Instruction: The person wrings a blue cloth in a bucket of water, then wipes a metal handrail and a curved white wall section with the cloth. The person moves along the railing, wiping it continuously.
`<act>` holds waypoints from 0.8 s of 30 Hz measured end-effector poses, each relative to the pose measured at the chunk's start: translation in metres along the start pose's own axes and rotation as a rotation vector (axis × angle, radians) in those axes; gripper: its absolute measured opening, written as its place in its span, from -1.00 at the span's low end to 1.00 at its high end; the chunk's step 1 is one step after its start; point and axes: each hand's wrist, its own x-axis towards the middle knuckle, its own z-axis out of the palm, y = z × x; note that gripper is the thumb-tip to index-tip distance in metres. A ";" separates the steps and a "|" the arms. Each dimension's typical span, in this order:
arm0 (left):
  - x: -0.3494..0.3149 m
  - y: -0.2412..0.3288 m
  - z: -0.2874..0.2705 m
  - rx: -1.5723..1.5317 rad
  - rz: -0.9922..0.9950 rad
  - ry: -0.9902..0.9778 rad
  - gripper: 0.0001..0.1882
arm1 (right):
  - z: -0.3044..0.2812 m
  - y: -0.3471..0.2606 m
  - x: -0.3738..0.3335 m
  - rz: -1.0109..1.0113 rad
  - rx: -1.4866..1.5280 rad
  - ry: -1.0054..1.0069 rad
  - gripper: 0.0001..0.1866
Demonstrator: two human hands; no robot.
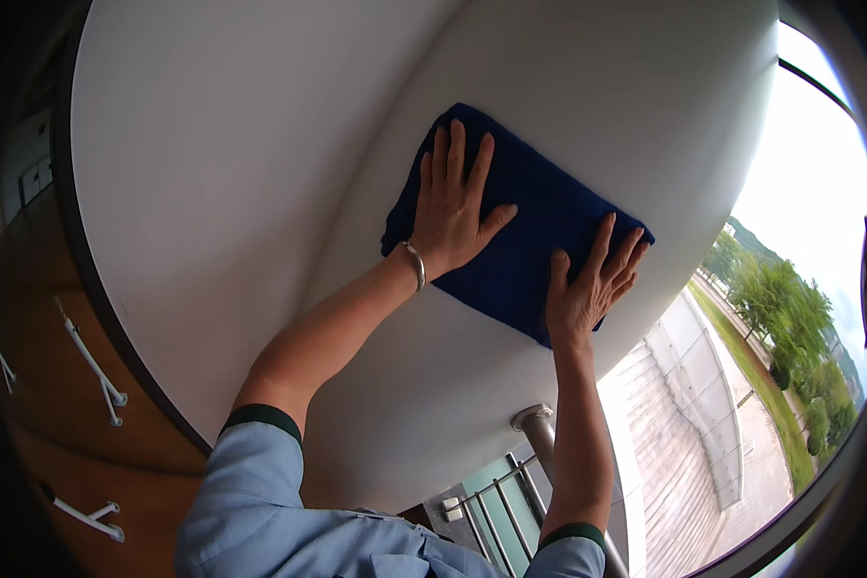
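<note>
A dark blue cloth lies spread flat against a smooth white wall. My left hand presses on its upper left part, fingers stretched and thumb out to the side. On the lower right part of the cloth rests my right hand, its fingers straight and slightly apart. Neither hand wraps round the cloth; both lie on top of it. A silver bangle circles my left wrist. Both arms reach upward, with short light blue sleeves ending in dark green cuffs.
At right, a large window looks onto trees, grass and paving. Below is a metal railing with a thick post. Brown panels with white handles stand at left, beside the white surface's dark edge.
</note>
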 end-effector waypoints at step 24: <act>-0.054 -0.112 -0.021 -0.227 -0.091 -0.067 -0.19 | 0.028 -0.095 -0.028 -0.524 0.020 -0.229 -0.41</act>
